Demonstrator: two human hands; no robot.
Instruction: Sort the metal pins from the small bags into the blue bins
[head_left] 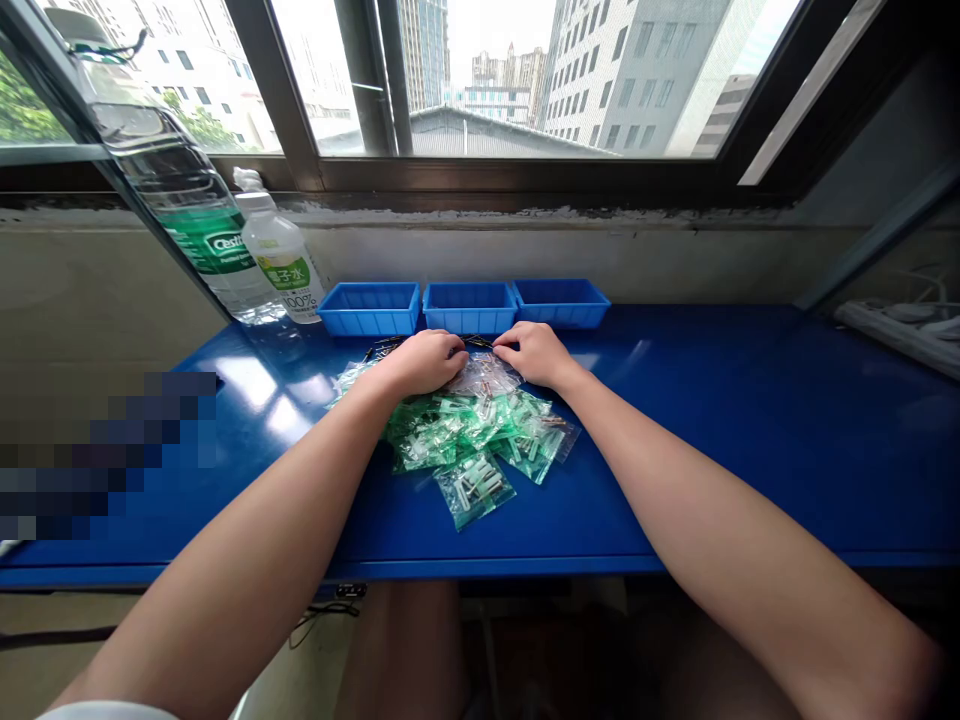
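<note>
Small green-tinted clear bags [480,425] with little pale parts inside lie heaped on the blue table [735,430]. Behind them are clear bags [484,373] with a pinkish tint, between my hands. Thin black pieces [477,341] lie at the back of the heap, just in front of the bins. My left hand [429,361] rests at the heap's back left, fingers curled inward; what they hold, if anything, is hidden. At the back right, my right hand [534,354] has thumb and fingertips close together by the black pieces; anything between them is too small to tell.
Three blue bins stand in a row against the wall: left [369,310], middle [469,308] and right [562,303]. A large water bottle [214,240] and a smaller bottle [283,262] stand at the back left. White cables [915,320] lie at the far right.
</note>
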